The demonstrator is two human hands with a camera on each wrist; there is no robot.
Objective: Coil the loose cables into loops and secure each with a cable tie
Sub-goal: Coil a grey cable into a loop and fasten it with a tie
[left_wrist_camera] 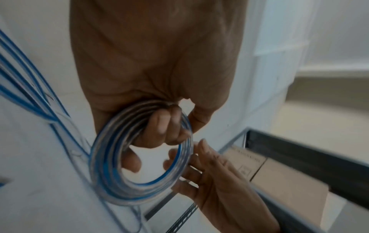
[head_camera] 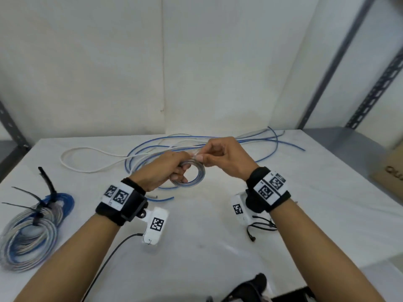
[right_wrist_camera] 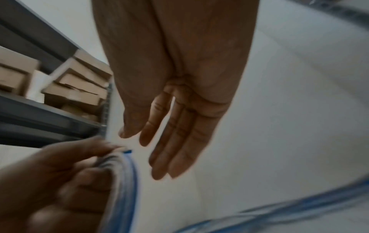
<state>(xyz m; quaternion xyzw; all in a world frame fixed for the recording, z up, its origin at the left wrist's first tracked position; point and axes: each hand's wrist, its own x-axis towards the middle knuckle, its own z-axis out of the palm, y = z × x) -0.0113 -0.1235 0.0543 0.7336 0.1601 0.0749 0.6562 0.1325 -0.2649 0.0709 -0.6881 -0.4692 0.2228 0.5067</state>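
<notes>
The left hand point(head_camera: 162, 171) has its fingers curled through a small coil point(head_camera: 193, 176) of clear-and-blue cable, held just above the middle of the desk point(head_camera: 218, 247). The right hand point(head_camera: 220, 159) is at the coil's far right edge. From the head view its thumb and forefinger seem to pinch the cable's tail; from the right wrist the fingers point(right_wrist_camera: 179, 141) look nearly straight and the picture is blurred, so I cannot tell whether that grip has anything in it.

To do this step well, I'd keep the left grip tight on the stacked turns so none springs out. The right hand should lay each new turn flat against the last at the same size. The tail is best finished beside the left fingers, where a tie can cross every turn at once.

Counted:
- One coil in hand.
- At least two finished coils point(head_camera: 28, 234) at the near left, overlapping, so the count is unsure.
- About three black cable ties point(head_camera: 37, 211) on them, tails sticking out.
- One loose white cable point(head_camera: 87, 170) at the far left.
- Several loose blue strands point(head_camera: 272, 141) across the far side.
</notes>
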